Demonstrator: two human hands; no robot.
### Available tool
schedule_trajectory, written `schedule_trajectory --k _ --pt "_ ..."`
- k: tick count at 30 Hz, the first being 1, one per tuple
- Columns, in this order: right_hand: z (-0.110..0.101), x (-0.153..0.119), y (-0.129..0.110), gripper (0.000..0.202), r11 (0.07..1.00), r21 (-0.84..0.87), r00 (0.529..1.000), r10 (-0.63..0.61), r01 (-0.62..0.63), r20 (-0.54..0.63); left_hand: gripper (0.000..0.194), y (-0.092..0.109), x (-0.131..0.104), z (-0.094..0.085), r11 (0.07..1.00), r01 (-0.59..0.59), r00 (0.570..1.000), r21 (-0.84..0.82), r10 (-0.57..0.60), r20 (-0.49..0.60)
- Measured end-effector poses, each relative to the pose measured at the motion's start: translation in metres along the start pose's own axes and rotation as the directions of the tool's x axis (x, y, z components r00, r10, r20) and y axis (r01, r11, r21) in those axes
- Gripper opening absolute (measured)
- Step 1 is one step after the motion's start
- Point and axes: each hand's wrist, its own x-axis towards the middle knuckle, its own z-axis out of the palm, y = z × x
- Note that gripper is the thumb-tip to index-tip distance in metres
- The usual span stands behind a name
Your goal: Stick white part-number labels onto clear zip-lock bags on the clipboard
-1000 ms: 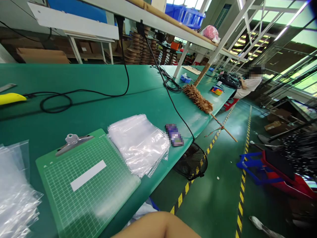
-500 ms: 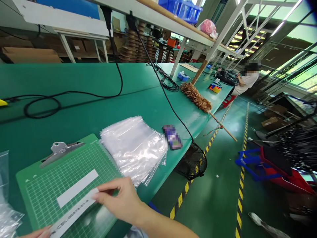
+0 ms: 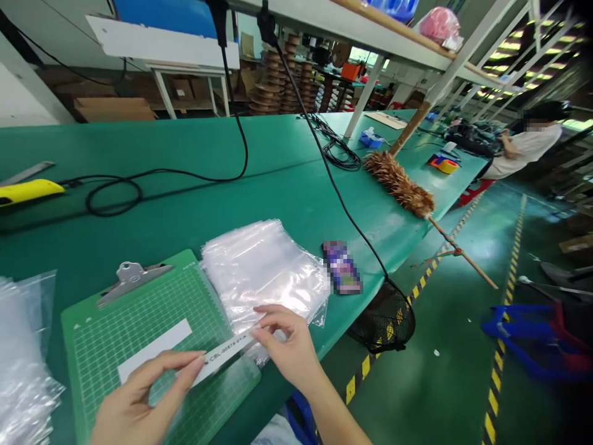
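A white label strip (image 3: 228, 351) printed with "CBL-00578-01-A" is stretched between my two hands. My left hand (image 3: 143, 395) pinches its left end, and my right hand (image 3: 290, 346) pinches the right end. The strip is above the lower right part of a green gridded clipboard (image 3: 106, 346) with a metal clip. A white strip (image 3: 157, 349) lies on that board, partly behind my left hand. Beyond my right hand, a stack of clear plastic bags (image 3: 264, 266) rests against the board's right side.
More clear bags (image 3: 23, 364) lie at the left. A phone (image 3: 343, 267) is near the table edge. A black cable (image 3: 324, 167) crosses the green table (image 3: 185, 216). A feather duster (image 3: 401, 185), yellow-handled tool (image 3: 30, 191) and hanging black fan (image 3: 384, 318) are around. A person (image 3: 523, 145) sits far right.
Both hands have moved right with the printed strip, toward the bag stack. My left hand has come much further into view. The camera view has shifted left.
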Motion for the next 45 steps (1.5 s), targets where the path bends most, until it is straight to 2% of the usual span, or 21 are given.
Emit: schedule_trajectory --k 3,7,12,17,21,23,25,27,30,32,35,38,42,45 --pt "-0.008 0.001 -0.002 0.007 1.000 0.023 1.000 -0.009 0.009 -0.012 0.038 0.010 0.010 0.009 0.993 0.117 0.986 -0.036 -0.111 0.125" --pt "-0.019 0.001 -0.001 0.008 0.996 -0.065 0.994 -0.059 0.053 -0.097 0.039 0.015 0.026 0.023 0.978 0.177 0.954 -0.113 -0.142 0.264" --pt "-0.031 0.001 0.005 0.010 1.000 -0.008 0.986 0.013 -0.015 -0.167 0.041 0.014 0.039 0.039 0.986 0.153 0.942 -0.066 -0.125 0.312" --pt "-0.042 -0.002 0.008 0.010 0.997 -0.075 0.974 -0.040 0.024 -0.223 0.035 0.018 0.044 0.048 0.986 0.161 0.923 -0.044 -0.135 0.360" --pt "-0.049 -0.004 0.012 0.010 0.999 -0.023 0.978 -0.027 0.023 -0.205 0.034 0.023 0.047 0.055 0.992 0.129 0.897 -0.008 -0.113 0.427" --pt "-0.050 -0.005 0.015 0.010 1.000 -0.023 0.979 -0.023 0.019 -0.201 0.038 0.027 0.053 0.055 0.999 0.049 0.854 0.024 -0.054 0.517" --pt "-0.052 -0.006 0.018 0.011 0.999 -0.050 0.974 -0.022 0.011 -0.227 0.051 0.034 0.065 0.052 0.993 -0.068 0.822 0.093 0.003 0.570" --pt "-0.055 -0.007 0.022 0.011 0.998 -0.065 0.962 -0.014 -0.004 -0.272 0.061 0.044 0.083 0.049 0.961 -0.174 0.848 0.214 0.036 0.529" --pt "-0.060 -0.009 0.024 0.013 0.999 -0.041 0.952 0.001 -0.014 -0.305 0.059 0.061 0.117 0.051 0.886 -0.272 0.925 0.376 0.132 0.357" --pt "-0.063 -0.011 0.025 0.015 1.000 -0.020 0.956 0.003 -0.009 -0.293 0.063 0.069 0.140 0.058 0.835 -0.319 0.939 0.448 0.213 0.271" --pt "-0.063 -0.015 0.024 0.015 1.000 0.004 0.959 0.004 -0.003 -0.283 0.068 0.072 0.167 0.070 0.819 -0.260 0.957 0.512 0.148 0.250" --pt "-0.062 -0.018 0.023 0.014 1.000 0.016 0.957 0.011 -0.007 -0.291 0.053 0.069 0.182 0.073 0.857 -0.184 0.967 0.481 0.070 0.245" --pt "-0.061 -0.020 0.020 0.012 1.000 0.026 0.953 0.022 -0.015 -0.303 0.023 0.070 0.185 0.068 0.915 -0.168 0.977 0.367 0.106 0.184" --pt "-0.062 -0.021 0.017 0.012 0.998 0.054 0.950 0.029 -0.013 -0.311 0.024 0.072 0.175 0.056 0.976 -0.153 0.987 0.153 0.142 0.082"
